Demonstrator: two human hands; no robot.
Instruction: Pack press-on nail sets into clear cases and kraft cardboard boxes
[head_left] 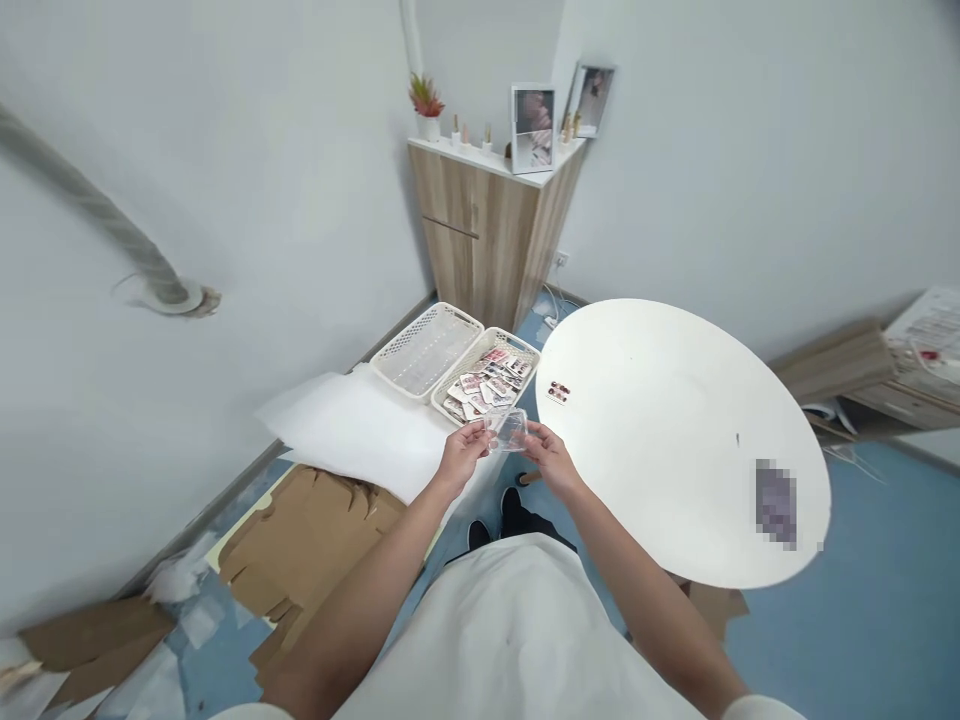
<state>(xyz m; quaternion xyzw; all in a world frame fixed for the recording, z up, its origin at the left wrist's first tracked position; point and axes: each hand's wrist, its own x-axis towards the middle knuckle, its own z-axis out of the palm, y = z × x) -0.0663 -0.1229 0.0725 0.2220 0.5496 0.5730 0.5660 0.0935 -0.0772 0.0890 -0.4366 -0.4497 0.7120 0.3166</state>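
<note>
Between both hands is a small clear plastic box [510, 431], see-through and rectangular. My left hand [463, 455] pinches its left edge, and my right hand [549, 452] grips the right edge. Just beyond it stands a cream plastic basket [534, 357] filled with many small printed cards [480, 388]. Beside that basket, on its left, is a second cream basket [427, 350] with nothing visible in it. A small card with dark round spots [559, 391] lies on the near-left rim area of the white table [637, 400], right of my hands.
White sheeting [360, 420] lies under the baskets. Flattened brown cardboard [307, 540] is spread at the left. A wooden cabinet [495, 225] with picture frames and small plants fills the corner. A pixelated dark patch [775, 503] is on the table's right side.
</note>
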